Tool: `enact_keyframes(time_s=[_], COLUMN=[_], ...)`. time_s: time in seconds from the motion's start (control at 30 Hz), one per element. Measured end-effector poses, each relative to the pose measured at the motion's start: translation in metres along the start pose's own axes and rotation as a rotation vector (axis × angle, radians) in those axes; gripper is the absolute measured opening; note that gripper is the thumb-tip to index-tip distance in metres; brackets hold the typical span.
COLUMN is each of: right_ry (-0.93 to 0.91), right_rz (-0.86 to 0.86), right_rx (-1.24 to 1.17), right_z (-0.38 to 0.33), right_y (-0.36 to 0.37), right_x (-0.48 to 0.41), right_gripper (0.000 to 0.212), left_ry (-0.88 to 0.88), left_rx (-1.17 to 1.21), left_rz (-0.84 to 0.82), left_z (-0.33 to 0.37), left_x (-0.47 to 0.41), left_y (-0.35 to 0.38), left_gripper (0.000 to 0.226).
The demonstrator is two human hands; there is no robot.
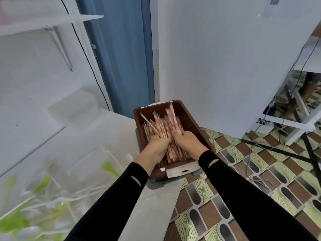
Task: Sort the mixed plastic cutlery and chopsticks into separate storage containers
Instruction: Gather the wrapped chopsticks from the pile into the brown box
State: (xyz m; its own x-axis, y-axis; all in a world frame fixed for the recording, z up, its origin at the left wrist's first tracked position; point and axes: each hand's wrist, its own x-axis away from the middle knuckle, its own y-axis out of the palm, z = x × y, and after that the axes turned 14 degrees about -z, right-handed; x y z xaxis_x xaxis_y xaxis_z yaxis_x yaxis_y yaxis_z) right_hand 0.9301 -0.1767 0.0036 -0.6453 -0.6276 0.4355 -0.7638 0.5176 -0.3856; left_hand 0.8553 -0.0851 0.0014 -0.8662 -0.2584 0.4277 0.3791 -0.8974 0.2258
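Mixed plastic cutlery (43, 193), white forks and green spoons, lay blurred at the table's (104, 129) near-left corner, still unsorted. A clear lidded container (74, 108) sat toward the back-left, well apart from the hands. Left hand (156, 148) was inside the brown box (189, 117), fingers curled round the left side of the paper-wrapped chopsticks (163, 126). Right hand (188, 143) was curled on the right side of the same bundle, so both hands clamped it between them. The chopsticks lay lengthwise in the box, some far tips sticking up and skewed. Step judged: settling the bundle into the box. To do it well, squeeze the sides evenly, tap the ends flush and press down the raised sticks before letting go. The box sat right at the table's right edge, its near end close to the rim, so push inward rather than rightward to avoid a tip-off onto the patterned tile floor (243, 171). There was free room over the table to the left, while cables and black stand legs (278, 152) lay on the floor to the right.
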Motion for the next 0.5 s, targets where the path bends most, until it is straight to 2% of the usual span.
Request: enact_keyframes(time_s=[0.07, 0.13, 0.23, 0.33, 0.4, 0.5], right_ry=[0.014, -0.001, -0.080, -0.153, -0.138, -0.107], right_rz=[0.021, 0.061, 0.107, 0.130, 0.128, 0.162], right_rx=[0.032, 0.108, 0.164, 0.199, 0.221, 0.298], right_z=[0.002, 0.005, 0.007, 0.004, 0.004, 0.005], right_y=[0.001, 0.001, 0.000, 0.000, 0.001, 0.001], right_x=[-0.004, -0.005, -0.001, 0.006, 0.010, 0.012], right_gripper=[0.047, 0.042, 0.029, 0.044, 0.041, 0.034], left_ry=[0.130, 0.223, 0.216, 0.076, -0.019, 0.040], left_rx=[-0.224, -0.443, -0.603, -0.820, -0.883, -0.884], left_rz=[0.054, 0.058, 0.134, 0.183, 0.172, 0.248], left_z=[0.000, -0.002, -0.005, -0.003, -0.004, -0.007], left_x=[0.000, -0.001, -0.009, -0.006, -0.003, -0.001], left_y=[0.003, 0.006, 0.006, 0.008, 0.008, 0.007], left_gripper=[0.039, 0.062, 0.090, 0.080, 0.083, 0.092])
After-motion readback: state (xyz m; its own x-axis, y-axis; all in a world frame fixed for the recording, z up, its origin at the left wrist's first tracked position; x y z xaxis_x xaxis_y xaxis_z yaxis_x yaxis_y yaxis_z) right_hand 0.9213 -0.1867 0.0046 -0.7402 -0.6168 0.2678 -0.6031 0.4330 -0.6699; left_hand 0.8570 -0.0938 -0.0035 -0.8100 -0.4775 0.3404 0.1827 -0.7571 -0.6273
